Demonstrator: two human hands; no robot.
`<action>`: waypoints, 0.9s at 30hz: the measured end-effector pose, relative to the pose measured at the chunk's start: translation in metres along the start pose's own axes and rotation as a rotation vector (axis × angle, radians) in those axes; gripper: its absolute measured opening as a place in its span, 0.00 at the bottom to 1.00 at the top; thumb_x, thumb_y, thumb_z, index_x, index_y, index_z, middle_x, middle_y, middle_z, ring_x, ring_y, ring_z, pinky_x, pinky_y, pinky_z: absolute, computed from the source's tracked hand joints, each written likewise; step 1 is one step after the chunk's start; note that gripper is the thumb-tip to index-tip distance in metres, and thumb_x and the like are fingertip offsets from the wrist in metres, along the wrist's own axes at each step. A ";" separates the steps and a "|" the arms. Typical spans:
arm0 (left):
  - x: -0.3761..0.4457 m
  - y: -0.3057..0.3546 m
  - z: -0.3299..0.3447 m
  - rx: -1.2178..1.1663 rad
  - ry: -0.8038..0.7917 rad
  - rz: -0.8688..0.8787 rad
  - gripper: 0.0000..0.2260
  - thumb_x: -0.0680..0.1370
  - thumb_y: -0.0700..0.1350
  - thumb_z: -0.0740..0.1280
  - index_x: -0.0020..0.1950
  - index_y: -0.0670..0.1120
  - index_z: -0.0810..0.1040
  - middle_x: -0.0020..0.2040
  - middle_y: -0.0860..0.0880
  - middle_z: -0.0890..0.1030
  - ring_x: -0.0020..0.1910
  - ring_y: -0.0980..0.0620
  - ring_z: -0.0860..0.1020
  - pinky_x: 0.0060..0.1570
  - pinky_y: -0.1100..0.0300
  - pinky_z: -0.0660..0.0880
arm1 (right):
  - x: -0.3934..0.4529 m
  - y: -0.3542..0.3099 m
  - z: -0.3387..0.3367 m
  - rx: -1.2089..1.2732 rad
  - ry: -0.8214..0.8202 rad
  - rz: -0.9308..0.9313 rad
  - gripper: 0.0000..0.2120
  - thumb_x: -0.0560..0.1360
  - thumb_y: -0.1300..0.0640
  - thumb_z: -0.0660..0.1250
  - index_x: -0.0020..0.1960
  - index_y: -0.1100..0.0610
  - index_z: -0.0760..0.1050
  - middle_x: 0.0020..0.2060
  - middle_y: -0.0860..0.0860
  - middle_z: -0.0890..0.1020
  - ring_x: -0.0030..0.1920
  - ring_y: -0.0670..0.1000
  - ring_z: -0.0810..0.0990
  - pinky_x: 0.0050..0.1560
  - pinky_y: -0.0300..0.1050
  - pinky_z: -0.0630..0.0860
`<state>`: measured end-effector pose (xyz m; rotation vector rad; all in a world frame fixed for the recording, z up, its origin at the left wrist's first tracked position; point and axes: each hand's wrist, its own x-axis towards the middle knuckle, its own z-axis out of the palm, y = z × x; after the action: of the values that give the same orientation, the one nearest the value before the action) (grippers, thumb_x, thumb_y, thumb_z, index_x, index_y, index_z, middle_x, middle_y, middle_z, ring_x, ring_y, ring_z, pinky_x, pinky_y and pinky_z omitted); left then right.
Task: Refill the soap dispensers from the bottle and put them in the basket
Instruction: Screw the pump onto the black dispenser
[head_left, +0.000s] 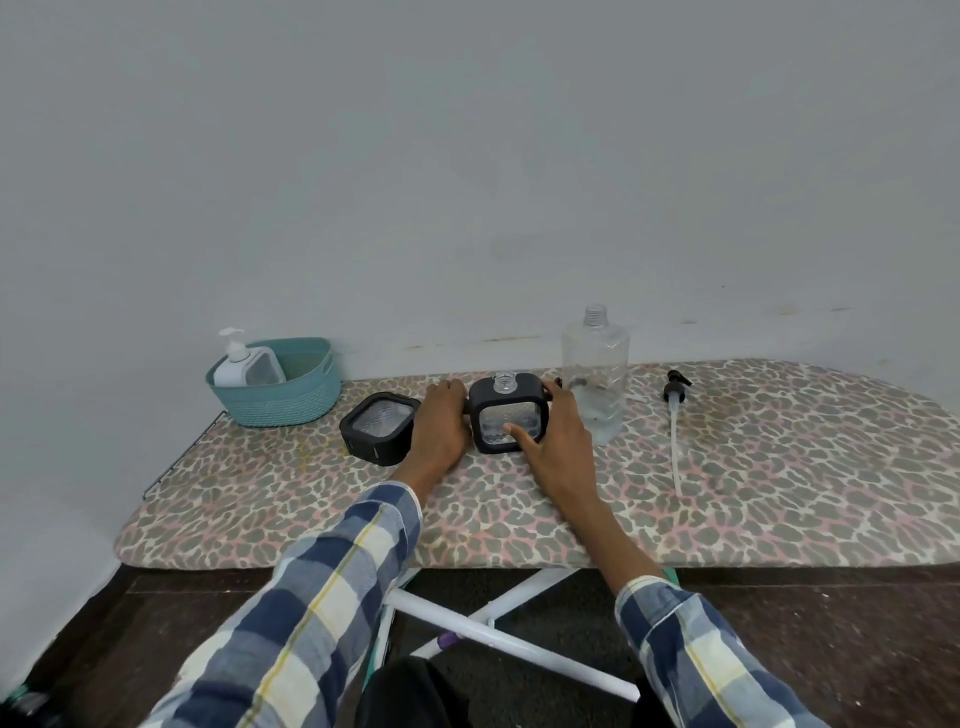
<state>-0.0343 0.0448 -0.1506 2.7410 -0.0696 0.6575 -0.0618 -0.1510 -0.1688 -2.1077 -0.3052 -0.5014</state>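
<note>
Both hands sit on the upright black dispenser (508, 415) at the middle of the surface (779, 467): the right hand (558, 434) wraps its far side with the thumb laid across the clear front panel, a firm grip, while the left hand (441, 423) lies flat-fingered against its left side, bracing rather than clasping. The dispenser's threaded neck is open, with no pump on it. Some liquid seems to show low in its window, though how full it is cannot be told. Its pump (675, 415) lies well apart to the right, tube trailing toward the near edge. The clear bottle (595, 374) stands uncapped just behind the right hand, nearly empty. A second black dispenser (379, 427) lies tilted just left of the left hand, also without a pump. The teal basket (275, 395) at the far left already holds a white dispenser (248, 364). The step in hand looks like steadying this dispenser around filling; next it likely needs the bottle lifted and tipped to the neck, or the pump fetched and screwed on.
</note>
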 end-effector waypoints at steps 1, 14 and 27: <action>0.002 0.000 0.000 -0.040 0.037 -0.020 0.05 0.78 0.40 0.67 0.53 0.45 0.73 0.50 0.44 0.78 0.50 0.42 0.75 0.48 0.44 0.75 | 0.000 0.000 0.000 0.000 -0.001 -0.004 0.37 0.78 0.42 0.74 0.79 0.55 0.63 0.72 0.52 0.72 0.67 0.53 0.78 0.59 0.47 0.77; 0.014 -0.006 -0.043 -0.336 0.134 -0.007 0.15 0.84 0.32 0.59 0.66 0.46 0.76 0.61 0.47 0.77 0.63 0.49 0.72 0.60 0.60 0.70 | 0.000 0.001 0.001 0.002 0.005 0.011 0.36 0.78 0.43 0.75 0.78 0.54 0.63 0.72 0.51 0.72 0.67 0.54 0.78 0.57 0.49 0.78; 0.010 -0.012 -0.078 -0.246 0.204 0.126 0.15 0.86 0.32 0.55 0.66 0.45 0.76 0.59 0.52 0.74 0.61 0.51 0.67 0.57 0.57 0.66 | -0.001 0.001 0.000 0.006 -0.011 0.016 0.36 0.78 0.43 0.74 0.79 0.54 0.63 0.73 0.52 0.72 0.68 0.54 0.78 0.60 0.51 0.79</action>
<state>-0.0575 0.0813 -0.0841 2.4358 -0.2594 0.8958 -0.0622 -0.1512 -0.1699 -2.1065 -0.2955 -0.4792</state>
